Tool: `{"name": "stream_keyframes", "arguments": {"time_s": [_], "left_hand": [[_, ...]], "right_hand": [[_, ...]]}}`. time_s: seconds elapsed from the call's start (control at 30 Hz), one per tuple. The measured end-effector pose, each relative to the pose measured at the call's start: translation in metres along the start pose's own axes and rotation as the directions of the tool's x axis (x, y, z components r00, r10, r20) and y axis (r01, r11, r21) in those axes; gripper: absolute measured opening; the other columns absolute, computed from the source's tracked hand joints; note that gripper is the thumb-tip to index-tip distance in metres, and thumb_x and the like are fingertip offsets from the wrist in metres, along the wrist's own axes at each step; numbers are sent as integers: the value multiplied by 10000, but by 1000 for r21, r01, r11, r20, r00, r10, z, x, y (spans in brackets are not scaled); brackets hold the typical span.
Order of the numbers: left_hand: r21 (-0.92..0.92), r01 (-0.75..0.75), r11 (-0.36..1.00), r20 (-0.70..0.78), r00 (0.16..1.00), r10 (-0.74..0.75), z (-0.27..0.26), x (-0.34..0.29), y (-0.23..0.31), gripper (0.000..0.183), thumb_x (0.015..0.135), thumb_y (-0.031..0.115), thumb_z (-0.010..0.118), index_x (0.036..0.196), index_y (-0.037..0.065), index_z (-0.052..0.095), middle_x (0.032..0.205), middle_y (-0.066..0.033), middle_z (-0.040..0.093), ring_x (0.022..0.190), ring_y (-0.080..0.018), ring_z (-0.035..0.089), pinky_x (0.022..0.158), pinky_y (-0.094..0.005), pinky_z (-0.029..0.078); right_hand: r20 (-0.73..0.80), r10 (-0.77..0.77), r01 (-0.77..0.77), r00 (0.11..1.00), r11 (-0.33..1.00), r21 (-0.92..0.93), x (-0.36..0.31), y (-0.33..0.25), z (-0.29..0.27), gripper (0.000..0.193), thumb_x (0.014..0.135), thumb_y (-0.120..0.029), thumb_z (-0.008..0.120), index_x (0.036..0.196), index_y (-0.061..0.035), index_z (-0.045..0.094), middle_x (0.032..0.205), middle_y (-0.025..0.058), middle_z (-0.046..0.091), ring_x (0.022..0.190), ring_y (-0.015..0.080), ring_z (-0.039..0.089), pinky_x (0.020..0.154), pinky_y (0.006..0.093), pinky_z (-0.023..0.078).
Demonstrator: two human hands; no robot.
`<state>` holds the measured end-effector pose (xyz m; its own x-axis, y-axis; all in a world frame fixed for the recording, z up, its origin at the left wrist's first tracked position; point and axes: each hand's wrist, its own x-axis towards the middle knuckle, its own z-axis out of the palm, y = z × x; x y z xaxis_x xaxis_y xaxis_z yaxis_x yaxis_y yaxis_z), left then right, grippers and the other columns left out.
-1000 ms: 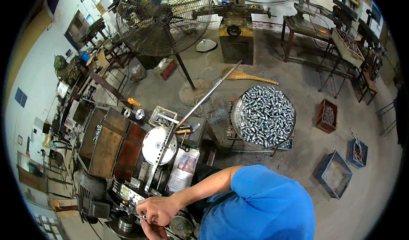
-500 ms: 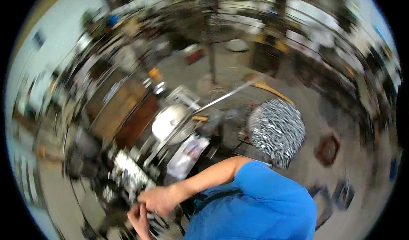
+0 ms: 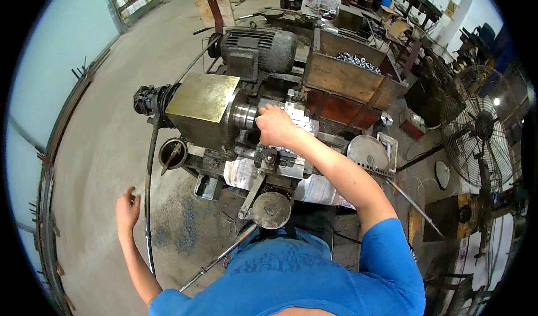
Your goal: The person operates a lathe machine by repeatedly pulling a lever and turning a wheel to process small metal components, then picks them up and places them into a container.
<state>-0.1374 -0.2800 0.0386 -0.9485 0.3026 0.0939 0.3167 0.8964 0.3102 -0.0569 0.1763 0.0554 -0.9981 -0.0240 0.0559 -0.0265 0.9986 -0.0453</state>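
In front of me stands a small lathe with a brass-coloured headstock cover. My right hand is at the shiny metal spindle end, its fingers curled in against it. What those fingers hold, if anything, is hidden behind the hand. Just below it is the tool slide, and a round handwheel sits at the machine's near side. Out to the left, over the floor, my left hand hangs apart from the machine. It looks empty, its fingers loosely bent and apart.
Behind the lathe is a dark electric motor. A wooden box with shiny metal pieces stands beyond it. A pot with a brush sits left of the bed. At right are a round pan and a large fan.
The view has swung left onto the lathe. My hands, together at the lower left before, are now apart: the right at the spindle, the left out to the side.
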Motion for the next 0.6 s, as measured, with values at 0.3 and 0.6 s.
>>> {"name": "stream_keyframes", "arguments": {"time_s": [0.3,0.6], "left_hand": [[-358,257,898,98,966,-237,75,-17,-28,277,756,185,657,861,-29,517,617,-160,571,557,-268,595,523,-368,450],[357,184,916,-67,983,-172,63,13,-92,140,715,136,569,792,20,576,711,-194,607,661,-372,599,595,-442,477]], "right_hand": [[27,94,-98,995,973,207,21,4,16,274,566,-121,608,777,51,638,908,241,577,928,373,539,842,382,464],[-15,282,-253,959,882,398,33,-6,4,297,542,-136,575,736,87,610,864,282,584,849,442,567,771,426,478]]}}
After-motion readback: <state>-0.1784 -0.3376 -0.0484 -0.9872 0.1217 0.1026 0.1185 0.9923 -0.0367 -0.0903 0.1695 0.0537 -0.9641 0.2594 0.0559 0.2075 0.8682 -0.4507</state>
